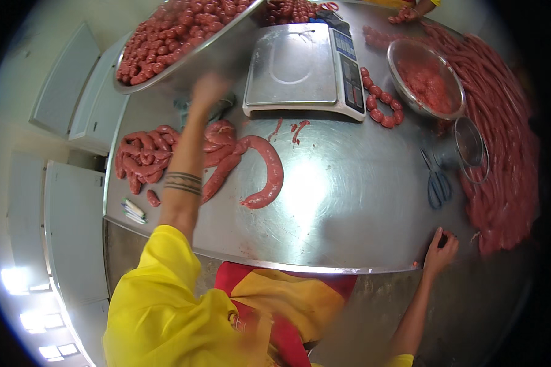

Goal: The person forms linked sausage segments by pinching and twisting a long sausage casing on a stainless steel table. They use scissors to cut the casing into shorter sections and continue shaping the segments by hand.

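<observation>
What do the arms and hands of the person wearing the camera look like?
The left sleeve is bright yellow and loose, ending near the elbow. Dark bands cross the left forearm, like a tattoo. Just a bit of yellow right sleeve shows. The right hand wears no glove; the left hand is too blurry for details.

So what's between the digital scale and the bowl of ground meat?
The head view shows a curved string of linked sausages between the digital scale and the bowl.
</observation>
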### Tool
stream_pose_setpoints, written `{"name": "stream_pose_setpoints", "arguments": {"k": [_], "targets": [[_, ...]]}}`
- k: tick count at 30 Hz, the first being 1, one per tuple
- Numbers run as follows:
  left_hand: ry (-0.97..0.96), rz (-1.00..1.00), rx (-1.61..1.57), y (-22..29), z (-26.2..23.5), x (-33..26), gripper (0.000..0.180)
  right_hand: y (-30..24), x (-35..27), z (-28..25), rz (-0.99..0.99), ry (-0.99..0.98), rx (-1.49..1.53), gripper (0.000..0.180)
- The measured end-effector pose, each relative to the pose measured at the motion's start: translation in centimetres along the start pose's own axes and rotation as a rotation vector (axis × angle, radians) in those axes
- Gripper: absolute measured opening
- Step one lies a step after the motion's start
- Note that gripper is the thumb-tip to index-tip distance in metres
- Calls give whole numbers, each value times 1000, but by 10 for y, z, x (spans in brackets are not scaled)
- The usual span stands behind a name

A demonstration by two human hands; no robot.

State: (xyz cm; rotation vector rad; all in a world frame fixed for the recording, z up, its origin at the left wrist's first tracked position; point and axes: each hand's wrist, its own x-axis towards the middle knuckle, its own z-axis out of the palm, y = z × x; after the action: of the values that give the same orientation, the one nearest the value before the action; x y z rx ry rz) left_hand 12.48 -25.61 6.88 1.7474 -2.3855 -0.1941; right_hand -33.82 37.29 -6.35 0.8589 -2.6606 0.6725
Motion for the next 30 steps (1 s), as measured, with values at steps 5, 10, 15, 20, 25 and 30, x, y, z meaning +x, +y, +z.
{"name": "stream_pose_setpoints", "arguments": {"k": [5, 10, 15, 20, 25, 30], "targets": [[299, 24, 53, -151, 93, -12, 59, 4, 5, -6, -84, -8, -7, 34], [337, 39, -467, -107, 29, -59, 47, -75, 6, -11, 93, -143, 523, 30], [50, 246, -1157, 54, 9, -196, 44, -297, -36, 18, 178, -469, 1354, 53], [-148, -112, -1643, 177, 54, -279, 39, -426, -65, -2, 430, -577, 1819, 64], [136, -8, -1179, 174, 53, -236, 45, -367, -94, -68, 12, -765, 1644, 66], [57, 657, -333, 158, 96, -251, 64, -178, -104, -116, 261, -536, 1326, 63]]}}
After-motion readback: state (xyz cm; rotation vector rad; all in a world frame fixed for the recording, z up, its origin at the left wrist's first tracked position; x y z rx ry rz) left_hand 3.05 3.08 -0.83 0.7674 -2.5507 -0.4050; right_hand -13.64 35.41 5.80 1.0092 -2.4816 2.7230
